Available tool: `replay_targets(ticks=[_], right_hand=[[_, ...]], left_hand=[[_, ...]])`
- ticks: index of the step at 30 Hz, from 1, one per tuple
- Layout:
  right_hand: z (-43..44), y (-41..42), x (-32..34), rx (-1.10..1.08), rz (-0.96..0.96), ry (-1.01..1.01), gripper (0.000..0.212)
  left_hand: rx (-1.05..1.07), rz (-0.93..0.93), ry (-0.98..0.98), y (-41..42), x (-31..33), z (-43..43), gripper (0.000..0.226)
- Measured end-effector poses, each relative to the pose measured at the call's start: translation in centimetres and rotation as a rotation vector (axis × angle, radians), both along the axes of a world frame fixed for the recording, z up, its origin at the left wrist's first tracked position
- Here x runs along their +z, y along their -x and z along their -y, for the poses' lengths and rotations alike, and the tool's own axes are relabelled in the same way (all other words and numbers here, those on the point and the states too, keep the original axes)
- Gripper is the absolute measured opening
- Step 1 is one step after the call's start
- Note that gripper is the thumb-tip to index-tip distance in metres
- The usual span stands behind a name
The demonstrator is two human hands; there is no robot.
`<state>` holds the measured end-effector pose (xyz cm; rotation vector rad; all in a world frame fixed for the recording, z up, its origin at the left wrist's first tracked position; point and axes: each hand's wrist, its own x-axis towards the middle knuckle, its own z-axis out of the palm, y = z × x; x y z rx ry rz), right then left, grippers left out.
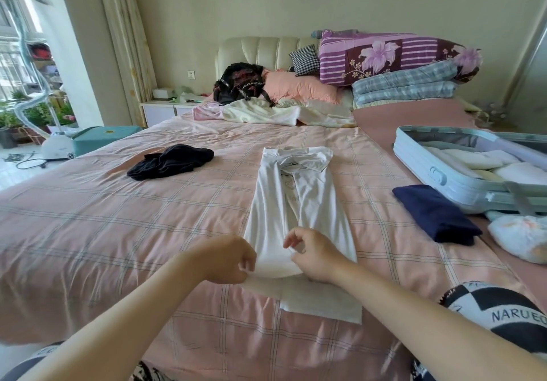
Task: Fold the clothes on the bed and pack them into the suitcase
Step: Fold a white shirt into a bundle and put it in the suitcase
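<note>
The shirt (pixel 296 203), white, lies lengthwise on the middle of the bed (pixel 118 218), both sides folded inward so it forms a narrow strip, collar at the far end. Left hand (pixel 233 259): fingers curled, pinching the left edge of the strip near its near end. Right hand (pixel 313 255): fingers curled, thumb and fingertips pinching the right edge at the same level. Between the two hands the cloth is raised in a rounded fold; the hem lies flat on the bed below the hands. The suitcase (pixel 444 170) lies open on the right side of the bed and holds pale folded items. A folded navy garment (pixel 435 213) lies just beside its near left wall. A white bag (pixel 521 241) lies near the right edge, below the suitcase. A crumpled black garment (pixel 170 161) lies on the left part of the bed, well apart from the shirt. A black backpack (pixel 239 83) and stacked quilts (pixel 393 55) rest at the headboard end
</note>
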<state>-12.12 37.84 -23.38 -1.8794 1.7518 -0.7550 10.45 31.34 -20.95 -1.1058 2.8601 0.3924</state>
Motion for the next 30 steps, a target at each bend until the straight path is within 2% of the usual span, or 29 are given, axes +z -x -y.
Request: replay_targets(ticks=[3,6,8,9,11,12,13,15,18,20,22,24,26,28,30], right_hand=[[-0.8,0.6,-0.6,0.140,-0.223,-0.024,0.020],[-1.7,2.5,-0.9,0.148,-0.409,0.140,0.039],[-2.4,4.3,-0.9,0.252,-0.519,0.247,0.063],[-2.8,5.4,-1.0,0.312,-0.620,0.236,0.079],[-3.6,7.3,-1.6,0.394,-0.834,0.096,0.108],[-4.0,8.1,-2.0,0.415,-0.879,0.029,0.115],[-4.3,8.7,-2.4,0.425,-0.870,-0.004,0.116],[-4.9,9.3,-3.2,0.409,-0.739,0.016,0.103],[-5.0,9.3,-3.3,0.291,-0.491,0.127,0.061],[-4.8,8.8,-1.8,0.139,-0.334,0.167,0.040],[-4.1,8.7,0.2,0.039,-0.146,0.097,0.019],[-3.4,9.1,2.2,0.042,0.034,-0.007,0.020],[-2.5,9.4,3.4,0.055,0.159,-0.103,0.016],[-1.4,10.0,4.1,0.060,0.220,-0.148,0.034],[-0.1,10.3,5.1,-0.005,0.232,-0.119,0.021]], left_hand=[[-0.027,0.110,0.004,-0.2,-0.9,-0.4,0.021],[-0.106,0.056,0.130,0.2,-1.3,-0.4,0.037],[-0.188,0.066,0.222,0.5,-1.5,-0.4,0.057],[-0.218,0.083,0.253,0.7,-1.7,-0.6,0.061],[-0.234,0.112,0.291,1.1,-2.1,-0.8,0.057],[-0.230,0.114,0.294,1.2,-2.1,-0.8,0.051],[-0.225,0.110,0.285,1.3,-2.0,-0.6,0.044],[-0.207,0.090,0.260,1.4,-1.4,-0.5,0.030],[-0.114,0.040,0.219,1.8,-0.5,-0.3,0.027],[-0.020,-0.015,0.088,2.1,0.6,-0.2,0.025],[0.037,-0.009,-0.112,2.3,2.3,-0.2,0.026],[0.043,0.012,-0.356,2.4,4.0,-0.4,0.030],[0.056,-0.002,-0.544,2.6,5.4,-0.4,0.026],[0.107,-0.059,-0.553,2.9,6.1,0.4,0.021],[0.197,-0.204,-0.544,3.0,6.1,2.2,0.019]])
